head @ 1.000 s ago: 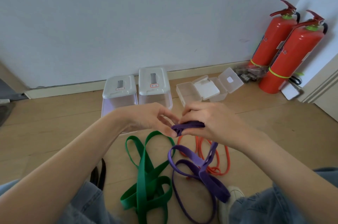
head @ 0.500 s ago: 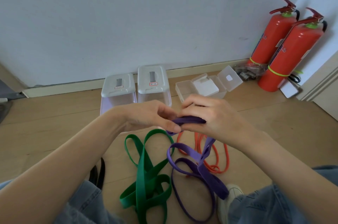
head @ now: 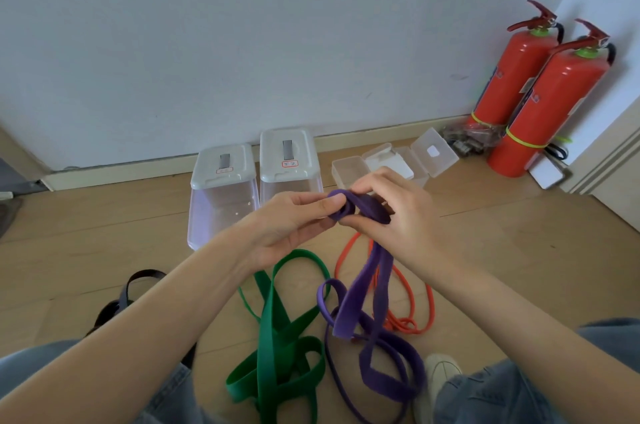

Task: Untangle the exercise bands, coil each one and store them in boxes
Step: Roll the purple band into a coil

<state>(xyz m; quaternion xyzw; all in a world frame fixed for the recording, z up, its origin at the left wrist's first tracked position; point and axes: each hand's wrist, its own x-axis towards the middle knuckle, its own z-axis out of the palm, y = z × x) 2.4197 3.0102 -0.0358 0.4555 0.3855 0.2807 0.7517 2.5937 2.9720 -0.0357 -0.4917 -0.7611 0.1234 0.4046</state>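
both hands meet above the floor on one end of the purple band (head: 360, 207). the left hand (head: 294, 226) pinches the small rolled start of the band between thumb and forefinger, its other fingers curled loosely beneath. the right hand (head: 398, 212) closes over the same roll from the other side, thumb under and fingers arched across the top — a narrow grip with the flat strap threaded through it. from the right palm the rest of the purple band hangs down in two strands and ends in loose loops on the wooden floor (head: 86, 250), between the green band (head: 277, 347) and the orange band (head: 412, 306), which both lie untouched. beyond the hands two lidded clear boxes (head: 221, 195) stand side by side near the wall, with smaller open boxes (head: 349, 169) just to their right.
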